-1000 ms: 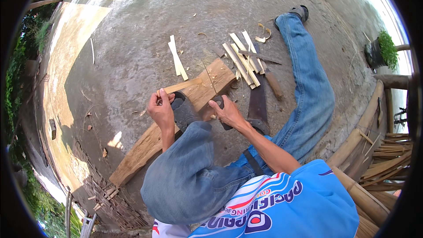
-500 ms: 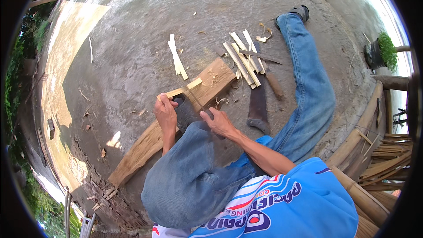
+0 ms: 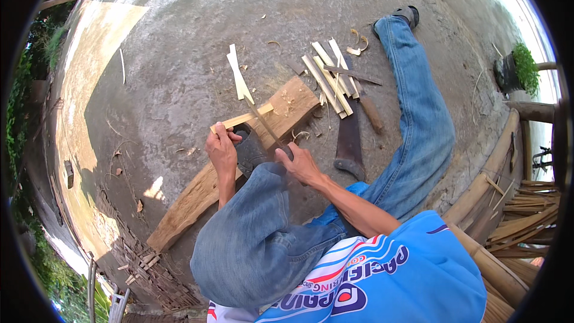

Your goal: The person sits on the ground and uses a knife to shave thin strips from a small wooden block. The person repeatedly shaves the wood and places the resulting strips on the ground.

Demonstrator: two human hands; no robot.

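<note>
A pale bamboo strip (image 3: pixel 238 121) lies across the wooden beam, its near-left end pinched in my left hand (image 3: pixel 222 151). My right hand (image 3: pixel 300 164) is closed round the grip of a narrow-bladed knife (image 3: pixel 267 127). The blade crosses over the strip near its far right end, and its tip reaches past it. Whether the edge bites into the strip is too small to tell. Under the strip, the thick beam (image 3: pixel 291 115) carries small shavings. My shoe (image 3: pixel 251 151) rests on the beam between my hands.
Several split bamboo pieces (image 3: pixel 326 84) lie on the ground ahead, with a thin metal strip (image 3: pixel 359 76) across them. Beside them are a broad dark blade (image 3: pixel 350 143) and a wooden handle (image 3: pixel 371 115). Two pale strips (image 3: pixel 239 75) lie farther left. A potted plant (image 3: pixel 519 70) stands right.
The knife has slid away from me, so its tip now reaches farther past the strip. My right hand has shifted slightly; my left hand and the strip have moved a little left.
</note>
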